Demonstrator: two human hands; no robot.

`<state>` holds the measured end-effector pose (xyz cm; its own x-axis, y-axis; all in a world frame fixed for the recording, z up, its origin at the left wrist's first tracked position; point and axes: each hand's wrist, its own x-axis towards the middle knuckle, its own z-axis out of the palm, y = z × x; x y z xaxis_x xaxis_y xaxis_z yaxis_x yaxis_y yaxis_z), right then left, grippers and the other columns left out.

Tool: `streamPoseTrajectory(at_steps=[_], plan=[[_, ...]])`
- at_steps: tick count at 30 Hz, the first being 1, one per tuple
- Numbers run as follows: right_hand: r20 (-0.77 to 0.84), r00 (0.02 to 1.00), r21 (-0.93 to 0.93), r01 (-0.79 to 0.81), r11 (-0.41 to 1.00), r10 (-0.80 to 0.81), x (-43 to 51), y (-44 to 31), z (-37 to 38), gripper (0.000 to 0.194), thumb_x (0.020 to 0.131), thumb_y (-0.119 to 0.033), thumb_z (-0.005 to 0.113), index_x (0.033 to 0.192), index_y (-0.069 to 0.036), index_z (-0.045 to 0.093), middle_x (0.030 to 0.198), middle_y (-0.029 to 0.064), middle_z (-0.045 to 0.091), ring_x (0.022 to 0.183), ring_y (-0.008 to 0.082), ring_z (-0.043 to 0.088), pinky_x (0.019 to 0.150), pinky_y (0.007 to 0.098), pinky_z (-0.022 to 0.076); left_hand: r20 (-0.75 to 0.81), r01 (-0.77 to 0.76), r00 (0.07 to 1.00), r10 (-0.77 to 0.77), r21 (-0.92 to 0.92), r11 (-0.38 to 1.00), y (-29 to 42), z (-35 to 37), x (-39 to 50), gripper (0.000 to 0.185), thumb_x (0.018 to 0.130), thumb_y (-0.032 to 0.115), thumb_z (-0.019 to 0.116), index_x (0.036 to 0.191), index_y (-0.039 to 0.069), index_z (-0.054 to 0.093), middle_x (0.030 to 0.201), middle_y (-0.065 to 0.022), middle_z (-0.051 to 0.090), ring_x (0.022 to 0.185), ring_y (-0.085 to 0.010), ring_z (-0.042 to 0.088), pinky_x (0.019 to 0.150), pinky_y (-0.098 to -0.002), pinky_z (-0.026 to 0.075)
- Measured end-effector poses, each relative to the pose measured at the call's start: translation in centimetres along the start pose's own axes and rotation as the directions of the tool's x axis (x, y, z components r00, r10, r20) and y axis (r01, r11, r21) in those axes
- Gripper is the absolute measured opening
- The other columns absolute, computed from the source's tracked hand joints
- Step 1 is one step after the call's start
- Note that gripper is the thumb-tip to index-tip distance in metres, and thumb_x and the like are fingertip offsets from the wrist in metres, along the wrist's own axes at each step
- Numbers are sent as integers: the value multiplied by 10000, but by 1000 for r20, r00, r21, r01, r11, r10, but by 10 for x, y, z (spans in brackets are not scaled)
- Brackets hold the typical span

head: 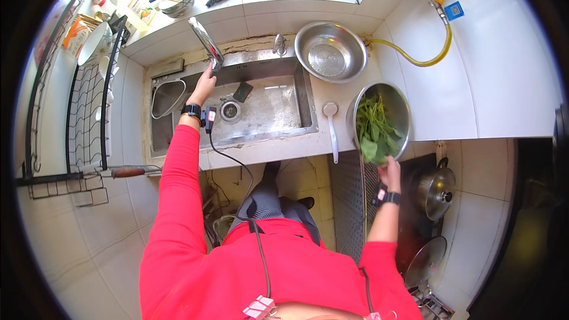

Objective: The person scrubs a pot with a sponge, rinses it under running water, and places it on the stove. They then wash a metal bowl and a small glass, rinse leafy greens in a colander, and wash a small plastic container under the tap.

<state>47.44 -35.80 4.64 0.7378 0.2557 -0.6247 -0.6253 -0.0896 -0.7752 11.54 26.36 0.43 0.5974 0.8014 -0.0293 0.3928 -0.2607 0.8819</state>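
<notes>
My left hand [204, 85] reaches over the stainless steel sink [271, 118], its fingers at the base of the chrome faucet [205, 41]. No running water can be made out. On the right, leafy green vegetables [375, 124] with long stems lie in a deep stainless steel pot [398, 103]. My right hand [390, 174] is at the pot's near rim with leaves between its fingers. Inside the sink are a drain strainer [230, 111] and a dark green scouring pad [242, 92]. A white-rimmed basket [169, 100] sits at the sink's left end.
A wide steel basin [331, 53] stands behind the pot. A white-handled brush [332, 129] lies on the counter between sink and pot. To the left hangs a wire dish rack [89, 115]. A lidded pot [435, 193] stands on the stove at my right, near a glass lid [426, 261].
</notes>
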Motion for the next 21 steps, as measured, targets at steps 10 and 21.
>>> streamPoseTrajectory(at_steps=[10, 21], plan=[[356, 907, -459, -39, 887, 224, -71, -10, 150, 167, 863, -118, 565, 968, 11, 581, 759, 46, 599, 565, 154, 603, 430, 290, 495, 82, -82, 994, 69, 172, 982, -2, -1, 41, 352, 895, 65, 467, 1229, -1, 555, 1231, -257, 581, 1189, -388, 528, 1008, -387, 401], [287, 857, -521, -236, 820, 429, 43, 88, 363, 303, 902, -24, 469, 1176, 102, 495, 1034, 180, 641, 823, 299, 698, 576, 376, 632, 169, -37, 985, -31, 388, 921, 25, -13, 18, 327, 899, 73, 471, 1208, 27, 567, 1207, -229, 605, 1142, -398, 559, 969, -423, 453]])
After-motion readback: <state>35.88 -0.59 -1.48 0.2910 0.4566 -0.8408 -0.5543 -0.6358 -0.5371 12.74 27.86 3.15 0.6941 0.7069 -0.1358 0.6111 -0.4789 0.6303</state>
